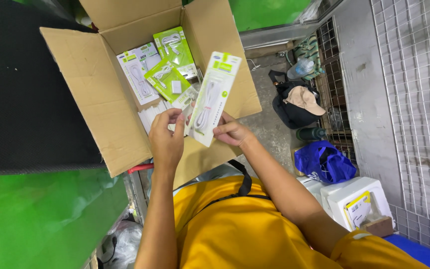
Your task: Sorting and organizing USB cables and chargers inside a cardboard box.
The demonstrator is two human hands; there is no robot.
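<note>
I hold a long white and green cable package (213, 97) upright over an open cardboard box (100, 104). My right hand (231, 132) pinches its lower right edge. My left hand (167, 137) grips its lower left side together with another small packet (185, 102) behind it. Inside the box lie several similar white and green packages (167, 77) with cables and a charger.
A black surface (21, 84) and green sheet (41, 219) lie left. On the floor to the right sit a black bag with a tan cap (299, 102), a blue bag (324, 162), white foam boxes (354, 199) and a wire grid panel (419, 99).
</note>
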